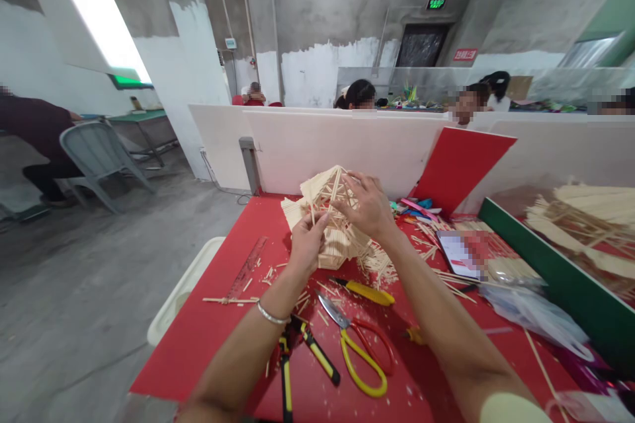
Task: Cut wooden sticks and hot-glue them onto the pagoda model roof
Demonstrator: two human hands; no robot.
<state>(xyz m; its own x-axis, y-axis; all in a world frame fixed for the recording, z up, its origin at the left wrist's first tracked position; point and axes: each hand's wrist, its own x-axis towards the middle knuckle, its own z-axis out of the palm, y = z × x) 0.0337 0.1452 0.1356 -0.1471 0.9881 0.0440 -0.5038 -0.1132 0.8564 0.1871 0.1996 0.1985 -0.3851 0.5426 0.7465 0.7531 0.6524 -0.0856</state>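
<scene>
A small house-like model made of wooden sticks (331,225) stands on the red table (198,337). My left hand (306,244) is at its near left side, fingers pinched on a thin stick of the frame. My right hand (366,206) rests on top of the model, fingers curled around its roof sticks. A silver bracelet sits on my left wrist.
Yellow-handled scissors (360,347), pliers (297,350), a yellow knife (364,291), a ruler (245,271) and loose stick offcuts lie before me. A phone (461,254), plastic bags and a green-edged tray of sticks (570,271) lie right. White partitions and seated people are behind.
</scene>
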